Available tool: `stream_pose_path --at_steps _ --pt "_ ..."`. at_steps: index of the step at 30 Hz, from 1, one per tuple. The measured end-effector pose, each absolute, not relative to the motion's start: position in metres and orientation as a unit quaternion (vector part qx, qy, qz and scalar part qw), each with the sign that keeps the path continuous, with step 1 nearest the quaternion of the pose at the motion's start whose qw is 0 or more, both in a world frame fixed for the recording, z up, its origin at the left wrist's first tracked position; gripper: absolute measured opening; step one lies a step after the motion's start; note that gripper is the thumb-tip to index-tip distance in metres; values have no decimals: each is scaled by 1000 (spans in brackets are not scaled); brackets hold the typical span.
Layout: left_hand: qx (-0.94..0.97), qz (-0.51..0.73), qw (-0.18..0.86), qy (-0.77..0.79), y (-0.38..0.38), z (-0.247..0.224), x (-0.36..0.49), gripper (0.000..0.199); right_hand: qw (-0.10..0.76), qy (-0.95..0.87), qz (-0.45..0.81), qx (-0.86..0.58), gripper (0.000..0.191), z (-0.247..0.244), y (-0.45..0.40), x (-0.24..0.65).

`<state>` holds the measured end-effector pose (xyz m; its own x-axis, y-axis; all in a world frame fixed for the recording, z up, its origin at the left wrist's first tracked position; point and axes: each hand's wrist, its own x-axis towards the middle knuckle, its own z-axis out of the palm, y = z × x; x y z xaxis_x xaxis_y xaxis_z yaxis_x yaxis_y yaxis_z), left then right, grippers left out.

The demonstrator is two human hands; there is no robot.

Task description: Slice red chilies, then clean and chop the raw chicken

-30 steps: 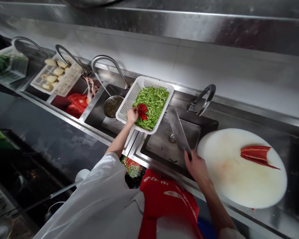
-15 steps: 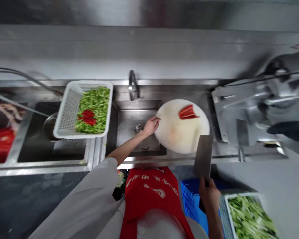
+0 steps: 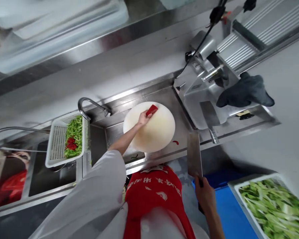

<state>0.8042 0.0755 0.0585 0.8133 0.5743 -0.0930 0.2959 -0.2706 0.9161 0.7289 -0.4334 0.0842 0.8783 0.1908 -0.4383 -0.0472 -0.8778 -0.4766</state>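
Pepper piece [image 3: 152,110], red, just one: my left hand [image 3: 144,119] has its fingers closed on it over the far half of the one round white board [image 3: 153,136]. Can't tell from my end whether it touches the board. Right hand [image 3: 204,192] is wrapped round the handle of one cleaver [image 3: 193,152], blade clear of the board by the counter's [image 3: 179,124] front edge. I count a second cleaver [image 3: 209,112] near one dark glove [image 3: 246,90], two curved faucets [image 3: 94,102], one basket [image 3: 56,142] of green shreds [image 3: 76,131] with one red pile [image 3: 71,143] on top, one crate [image 3: 248,212] of leafy greens [image 3: 276,205] and one red scrap [image 3: 175,142] beside the board.
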Motion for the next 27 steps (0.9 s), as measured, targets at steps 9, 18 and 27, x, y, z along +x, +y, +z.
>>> stream_pose_path --at_steps 9,18,27 --pt "848 50 325 415 46 48 707 51 182 -220 256 -924 27 89 -382 812" --pt "932 30 169 319 -6 18 693 65 56 -389 282 -876 28 100 -295 847" --pt "849 213 221 431 11 25 663 40 24 -403 322 -856 36 110 -235 804"
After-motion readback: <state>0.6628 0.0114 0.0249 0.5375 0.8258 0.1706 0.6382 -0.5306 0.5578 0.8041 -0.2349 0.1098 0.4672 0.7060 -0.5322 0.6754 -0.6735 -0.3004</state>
